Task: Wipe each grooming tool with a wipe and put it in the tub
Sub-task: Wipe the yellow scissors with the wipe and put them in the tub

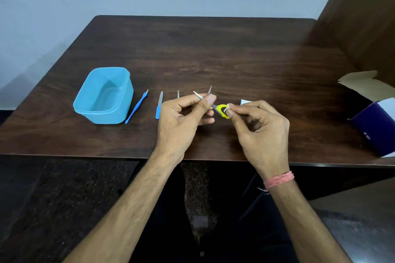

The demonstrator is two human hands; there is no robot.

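In the centre of the frame the left hand (181, 117) is pinching a pair of small scissors (215, 107) between thumb and curled fingers; the two metal blades are standing apart, pointing up and away. The right hand (260, 128) is pinching a small wipe (229, 107) against the yellow handle of the scissors. Both hands are hovering above the near part of the dark wooden table (235, 53), not far from its front edge.

At the left, the blue tub (104, 96) is sitting open. Between the tub and the hands are lying a blue cuticle pusher (136, 106), then a nail file (159, 105) with a blue handle, then a thin metal tool (178, 94), mostly hidden behind the left hand.

At the right edge of the frame an open purple box (376, 126) is standing near the table's corner. The far half of the table is giving wide open room.
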